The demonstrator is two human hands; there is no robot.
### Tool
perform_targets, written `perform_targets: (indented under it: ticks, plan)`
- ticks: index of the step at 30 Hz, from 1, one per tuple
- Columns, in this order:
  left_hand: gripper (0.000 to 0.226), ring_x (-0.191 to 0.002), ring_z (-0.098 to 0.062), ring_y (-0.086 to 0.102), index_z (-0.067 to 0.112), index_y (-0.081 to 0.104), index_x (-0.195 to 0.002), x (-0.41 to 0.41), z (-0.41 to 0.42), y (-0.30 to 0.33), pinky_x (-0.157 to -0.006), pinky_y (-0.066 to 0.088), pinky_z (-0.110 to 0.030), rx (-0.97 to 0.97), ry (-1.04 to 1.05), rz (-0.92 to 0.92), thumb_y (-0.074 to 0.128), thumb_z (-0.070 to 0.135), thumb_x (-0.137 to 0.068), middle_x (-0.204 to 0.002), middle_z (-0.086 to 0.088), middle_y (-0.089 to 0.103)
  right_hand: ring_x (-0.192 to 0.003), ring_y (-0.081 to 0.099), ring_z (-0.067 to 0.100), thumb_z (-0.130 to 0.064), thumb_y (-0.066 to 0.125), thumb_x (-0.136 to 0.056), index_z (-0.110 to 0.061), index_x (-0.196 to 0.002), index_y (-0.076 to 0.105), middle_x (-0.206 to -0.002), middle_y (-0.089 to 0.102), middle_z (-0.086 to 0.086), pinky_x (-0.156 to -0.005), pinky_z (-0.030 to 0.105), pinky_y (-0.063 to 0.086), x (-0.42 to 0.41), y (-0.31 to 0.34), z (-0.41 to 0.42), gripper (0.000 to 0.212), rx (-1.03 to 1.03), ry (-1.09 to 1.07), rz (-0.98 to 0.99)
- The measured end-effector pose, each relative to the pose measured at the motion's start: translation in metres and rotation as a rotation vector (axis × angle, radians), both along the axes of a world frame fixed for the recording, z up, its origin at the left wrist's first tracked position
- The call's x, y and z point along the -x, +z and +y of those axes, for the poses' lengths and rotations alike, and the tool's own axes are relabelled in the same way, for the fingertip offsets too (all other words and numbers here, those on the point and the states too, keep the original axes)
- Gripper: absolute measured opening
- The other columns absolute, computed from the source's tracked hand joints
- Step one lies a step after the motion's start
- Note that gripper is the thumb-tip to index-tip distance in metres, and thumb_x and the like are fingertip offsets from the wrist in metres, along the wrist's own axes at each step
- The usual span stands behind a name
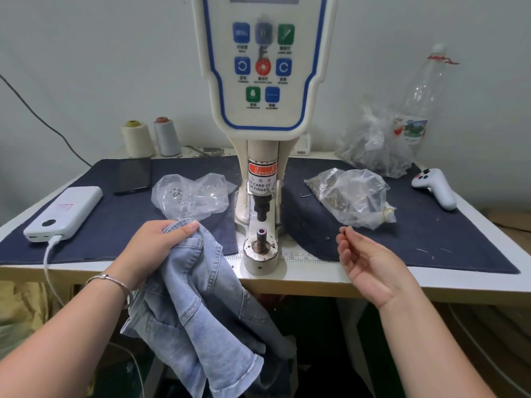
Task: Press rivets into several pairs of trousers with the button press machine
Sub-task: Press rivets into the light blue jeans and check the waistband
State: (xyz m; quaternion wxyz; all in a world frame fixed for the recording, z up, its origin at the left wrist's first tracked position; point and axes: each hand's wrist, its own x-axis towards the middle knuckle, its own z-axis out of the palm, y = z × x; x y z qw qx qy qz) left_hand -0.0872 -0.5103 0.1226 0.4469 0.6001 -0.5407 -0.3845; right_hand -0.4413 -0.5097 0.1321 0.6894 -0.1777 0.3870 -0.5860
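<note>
The button press machine [263, 156] stands at the table's middle, its lower die post [261, 235] bare under the upper punch [263, 209]. My left hand [152, 248] grips a bunched pair of light blue denim trousers [201, 311], which hang off the table's front edge just left of the die. My right hand [365, 259] hovers right of the die, palm turned inward, and pinches a tiny dark rivet [343, 230] at its fingertips. A clear bag of small metal parts [189, 196] lies left of the machine, and another bag of rivets [353, 196] lies to the right.
A dark blue cloth [431, 234] covers the table. A white power bank [63, 214] with its cable and a black phone [133, 175] lie at the left. Two thread cones [149, 137] stand behind. At the right are a plastic bottle [419, 101], a larger bag [373, 142] and a white controller [435, 186].
</note>
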Motion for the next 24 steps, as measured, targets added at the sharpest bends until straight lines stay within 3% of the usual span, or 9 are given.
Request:
perform_targets:
  ticks: [7,10,18,21,24]
  plan:
    - [0.077,-0.069,-0.017,0.052,-0.010,0.054,-0.078,0.001,0.001,0.002,-0.070,0.043,-0.036,-0.017,0.009,-0.007,0.072,0.064,-0.065,-0.071,-0.009,0.058,-0.057,0.061,0.010,-0.006,0.069,-0.073,0.000,-0.082,0.074,-0.072,0.067,0.009,-0.049,0.016,0.050,0.003,-0.003,-0.002,0.012,0.020,0.048,0.024]
    - [0.080,-0.071,-0.018,0.053,-0.011,0.055,-0.079,0.000,0.000,0.001,-0.071,0.043,-0.036,-0.016,0.011,-0.004,0.072,0.066,-0.063,-0.073,-0.009,0.059,-0.059,0.064,0.010,-0.007,0.070,-0.071,-0.002,-0.074,0.078,-0.073,0.068,0.009,-0.050,0.016,0.052,0.000,-0.003,0.000,0.010,0.015,0.106,-0.002]
    - [0.078,-0.070,-0.018,0.052,-0.010,0.055,-0.078,-0.001,-0.001,-0.001,-0.071,0.043,-0.037,-0.007,0.006,-0.006,0.072,0.065,-0.064,-0.072,-0.010,0.058,-0.058,0.064,0.013,-0.001,0.061,-0.079,0.004,-0.078,0.074,-0.073,0.068,0.012,-0.050,0.019,0.053,-0.004,-0.004,0.002,0.014,-0.033,0.148,-0.021]
    - [0.073,-0.070,-0.018,0.053,-0.007,0.056,-0.075,-0.001,-0.001,-0.002,-0.071,0.044,-0.036,-0.009,0.006,0.004,0.072,0.064,-0.065,-0.071,-0.008,0.059,-0.058,0.056,0.012,0.001,0.056,-0.092,0.002,-0.086,0.068,-0.072,0.064,0.010,-0.047,0.018,0.047,0.003,-0.005,-0.003,0.014,0.002,0.111,0.239]
    - [0.073,-0.069,-0.018,0.052,-0.006,0.055,-0.074,-0.001,-0.002,-0.002,-0.070,0.043,-0.036,-0.011,0.004,0.000,0.072,0.064,-0.065,-0.070,-0.008,0.057,-0.061,0.049,0.010,-0.007,0.057,-0.096,-0.011,-0.083,0.070,-0.074,0.061,0.002,-0.051,0.019,0.040,0.019,0.004,-0.012,0.019,0.135,0.094,0.932]
